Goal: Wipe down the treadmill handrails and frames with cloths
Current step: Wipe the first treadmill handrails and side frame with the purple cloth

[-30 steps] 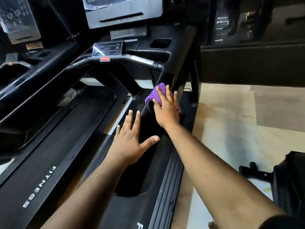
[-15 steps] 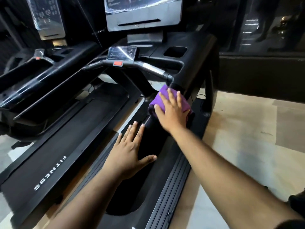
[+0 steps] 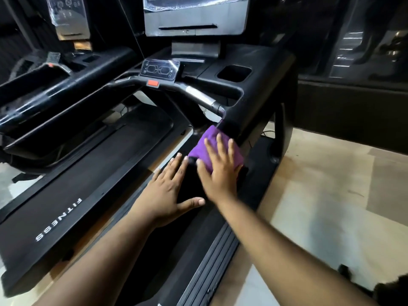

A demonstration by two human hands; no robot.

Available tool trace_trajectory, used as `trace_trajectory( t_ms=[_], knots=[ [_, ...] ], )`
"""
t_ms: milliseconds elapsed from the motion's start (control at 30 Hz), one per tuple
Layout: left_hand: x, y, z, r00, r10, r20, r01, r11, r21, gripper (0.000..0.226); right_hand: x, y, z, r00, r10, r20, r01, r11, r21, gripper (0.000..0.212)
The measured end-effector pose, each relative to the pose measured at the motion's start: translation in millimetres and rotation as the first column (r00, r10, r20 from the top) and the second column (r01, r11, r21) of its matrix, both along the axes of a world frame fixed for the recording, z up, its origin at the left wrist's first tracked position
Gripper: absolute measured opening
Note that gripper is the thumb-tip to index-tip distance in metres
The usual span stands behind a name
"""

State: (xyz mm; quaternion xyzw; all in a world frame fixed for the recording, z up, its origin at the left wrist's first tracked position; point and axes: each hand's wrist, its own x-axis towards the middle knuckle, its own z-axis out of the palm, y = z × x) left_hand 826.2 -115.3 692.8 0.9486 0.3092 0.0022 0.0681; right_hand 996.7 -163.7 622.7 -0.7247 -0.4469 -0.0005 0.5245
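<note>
- Purple cloth (image 3: pixel 215 146) lies bunched on the black side handrail (image 3: pixel 234 122) of a treadmill, just below the point where the rail meets the console (image 3: pixel 234 72).
- Right hand (image 3: pixel 218 173) presses flat on the cloth, fingers straight and spread, pinning it to the rail rather than clutching it.
- Left hand (image 3: pixel 167 191) rests open on the dark rail just beside it, fingers straight, thumb out, holding nothing.
- Soft, light and limp by the look of it, the cloth should fold round the rail's curve; it will likely slide easily on the smooth black plastic and bunch up if pushed from one edge.
- Best hold, on this view: palm over the middle of the wad, fingers draped over the rail's far side.
- Running belt (image 3: pixel 72 191), marked FITNESS, lies to the left; pale floor (image 3: pixel 320 195) to the right.
</note>
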Motion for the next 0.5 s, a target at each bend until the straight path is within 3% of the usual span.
trace_trajectory(
  t_ms=[100,167,233,300,333,433,500],
  knots=[
    [-1,0,-4,1.0,-0.006,0.002,0.006,1.0,0.007,0.118,-1,-13,-24,0.991,0.127,0.052,-0.131,0.988,0.085,0.065],
    [-1,-1,-4,1.0,-0.007,-0.016,0.007,0.999,0.044,0.117,27,-1,-22,0.997,0.074,-0.019,-0.071,0.991,0.116,0.063],
    [0,-2,-4,1.0,-0.001,-0.028,0.003,0.997,0.071,0.117,48,9,-17,0.957,-0.046,-0.286,0.09,0.985,0.144,0.063],
    [0,-3,-5,1.0,-0.001,-0.028,0.003,0.997,0.08,0.118,34,9,-24,0.821,-0.097,-0.562,0.206,0.97,0.133,0.072],
    [0,-2,-5,1.0,0.0,-0.025,0.002,0.997,0.081,0.118,13,4,-30,0.777,-0.091,-0.623,0.215,0.968,0.127,0.077],
    [0,0,-5,1.0,-0.005,-0.021,0.007,0.997,0.08,0.12,-55,-20,-47,0.824,0.001,-0.566,0.121,0.977,0.178,0.081],
    [0,0,-7,1.0,-0.008,-0.021,0.01,0.995,0.097,0.119,-42,-18,-49,0.874,0.038,-0.484,0.082,0.971,0.225,0.079]
  ],
)
